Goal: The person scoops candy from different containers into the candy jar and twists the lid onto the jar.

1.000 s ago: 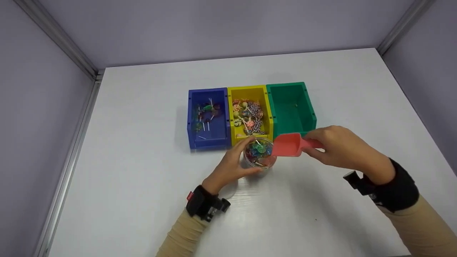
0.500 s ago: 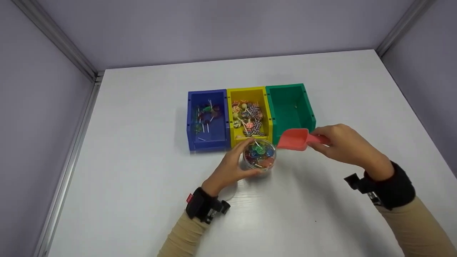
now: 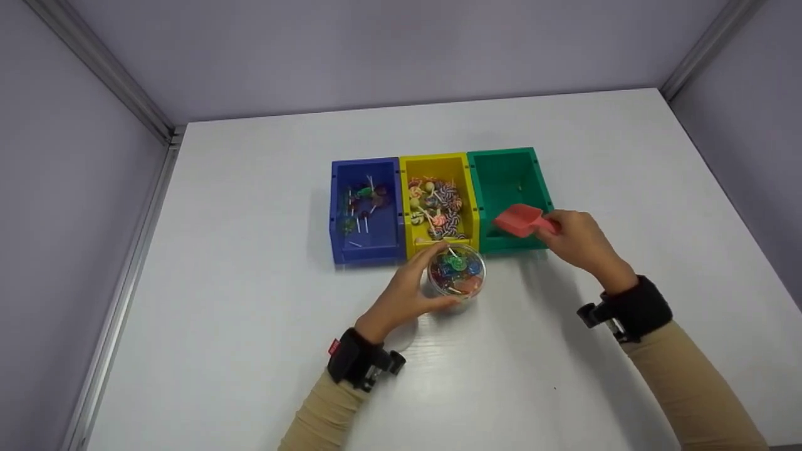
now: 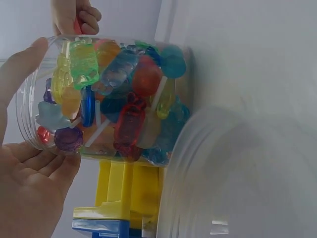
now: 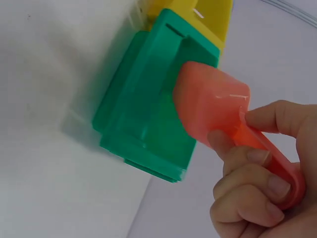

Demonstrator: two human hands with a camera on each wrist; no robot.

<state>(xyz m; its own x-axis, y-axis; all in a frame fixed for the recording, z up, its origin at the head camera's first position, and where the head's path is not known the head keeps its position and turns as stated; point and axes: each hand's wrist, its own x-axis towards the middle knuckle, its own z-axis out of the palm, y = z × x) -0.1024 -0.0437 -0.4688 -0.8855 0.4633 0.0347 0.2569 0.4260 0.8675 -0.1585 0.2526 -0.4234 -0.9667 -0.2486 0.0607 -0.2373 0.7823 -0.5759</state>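
My left hand (image 3: 407, 291) grips a clear round plastic jar (image 3: 477, 289) from its left side, thumb and fingers curved around the rim. Colourful translucent candies and lollipops (image 4: 131, 119) fill the jar in the left wrist view. My right hand (image 3: 579, 241) holds a pink scoop (image 3: 518, 220) by its handle. The scoop's blade hangs over the front of the green bin (image 3: 504, 178), and no candy shows on it. In the right wrist view my fingers (image 5: 247, 188) wrap the handle, with the blade's underside toward the camera.
A yellow bin (image 3: 433, 164) with several swirl lollipops stands beside the green one. Left of it, a blue bin (image 3: 364, 249) holds a few dark and green lollipops. A clear round lid (image 3: 401, 338) lies on the white table (image 3: 238, 300) under my left wrist.
My right hand has carried the scoop away from the jar's rim, up and slightly right, to the green bin. The left hand and jar have stayed in place.
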